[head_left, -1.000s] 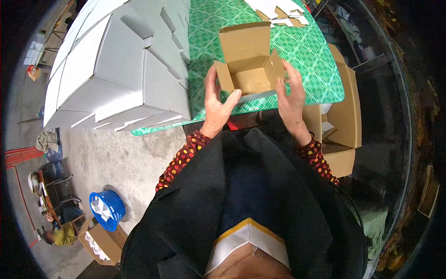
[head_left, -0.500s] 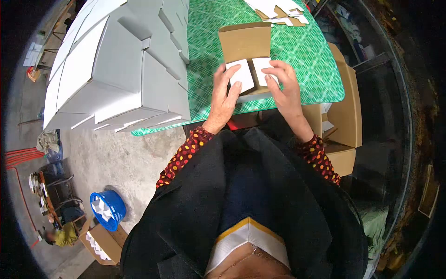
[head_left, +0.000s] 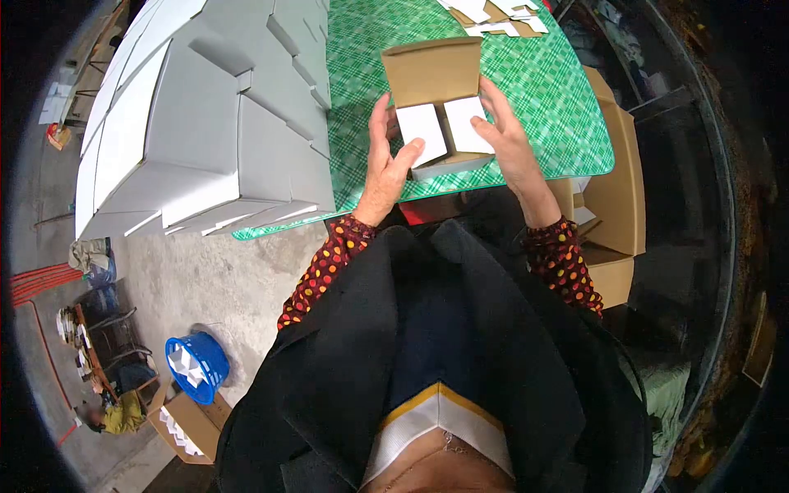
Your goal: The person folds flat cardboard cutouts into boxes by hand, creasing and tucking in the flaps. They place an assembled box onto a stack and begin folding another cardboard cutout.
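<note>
A small cardboard box (head_left: 450,168) with a brown inside sits at the table's front edge, its lid (head_left: 433,72) raised at the far side. Two white folded card pieces (head_left: 423,123) lie inside it, a narrow gap between them. My left hand (head_left: 386,164) grips the box's left side, its thumb resting on the left white piece. On the right side my right hand (head_left: 508,144) holds the box, thumb over the edge of the right white piece and fingers behind. Part of those fingers is hidden.
Large white boxes (head_left: 193,123) are stacked at the left of the green-checked table (head_left: 551,99). Flat card pieces (head_left: 501,18) lie at the far edge. An open carton (head_left: 616,181) stands at the right. A blue basket (head_left: 215,361) and another person (head_left: 123,413) are lower left.
My fingers have shifted from on top of the white pieces to the outer sides of the box. The thumbs remain on the pieces. The view has shifted slightly.
</note>
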A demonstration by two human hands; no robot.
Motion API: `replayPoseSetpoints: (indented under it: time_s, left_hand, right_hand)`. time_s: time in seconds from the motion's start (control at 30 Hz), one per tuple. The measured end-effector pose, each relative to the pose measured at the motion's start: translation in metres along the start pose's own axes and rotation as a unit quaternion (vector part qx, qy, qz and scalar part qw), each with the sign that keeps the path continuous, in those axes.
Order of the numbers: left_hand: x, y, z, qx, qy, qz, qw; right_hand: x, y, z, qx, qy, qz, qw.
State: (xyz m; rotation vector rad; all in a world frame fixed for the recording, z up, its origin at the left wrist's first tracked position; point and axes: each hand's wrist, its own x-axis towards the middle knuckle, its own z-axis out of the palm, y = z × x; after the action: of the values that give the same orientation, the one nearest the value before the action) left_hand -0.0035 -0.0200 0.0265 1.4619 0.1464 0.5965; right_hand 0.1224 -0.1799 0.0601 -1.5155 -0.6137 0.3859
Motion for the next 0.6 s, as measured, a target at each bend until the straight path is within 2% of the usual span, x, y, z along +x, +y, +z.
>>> replayPoseSetpoints:
  time_s: [0.17, 0.33, 0.5, 0.6]
  left_hand:
    - [0.003, 0.004, -0.002, -0.056, -0.019, -0.009, 0.998]
    - [0.001, 0.001, -0.004, -0.058, -0.020, -0.030, 0.998]
    - [0.002, -0.005, -0.005, -0.009, -0.029, 0.042, 0.999]
    - [0.002, -0.004, -0.008, 0.011, -0.033, 0.036, 0.999]
  right_hand:
    - [0.004, 0.006, 0.004, 0.084, -0.003, -0.027, 0.996]
    - [-0.002, 0.005, 0.002, 0.109, -0.018, -0.013, 0.994]
    - [0.002, 0.020, 0.000, 0.088, -0.029, -0.050, 0.994]
    - [0.000, 0.018, 0.000, 0.056, -0.019, -0.060, 0.996]
